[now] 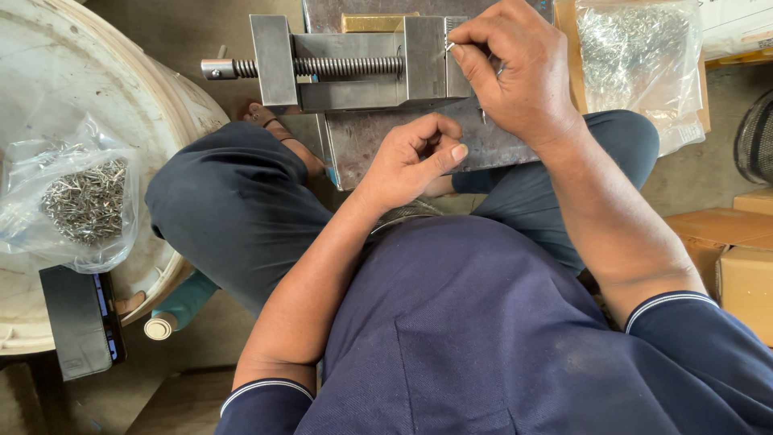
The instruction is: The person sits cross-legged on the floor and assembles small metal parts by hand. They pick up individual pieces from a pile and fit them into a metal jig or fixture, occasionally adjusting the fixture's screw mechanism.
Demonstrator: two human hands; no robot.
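From the head view, our right hand (515, 76) pinched a small metal pin (452, 47) at the top edge of the steel vise (354, 68), while our left hand (411, 157) curled shut just below, empty as far as we could tell. Bags of pins (84, 201) lay well apart to the left.

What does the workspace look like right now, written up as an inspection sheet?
Surface: grey steel plate across the lap.
Job's things: steel vise on the plate; small metal piece at its jaw.
Clutter: bags of small metal parts, one on white bucket, one upper right.
Hands: right hand pinches the piece; left hand loosely curled, on the plate.
Cables: nothing seen.
Surroundings: cardboard boxes, dark phone.
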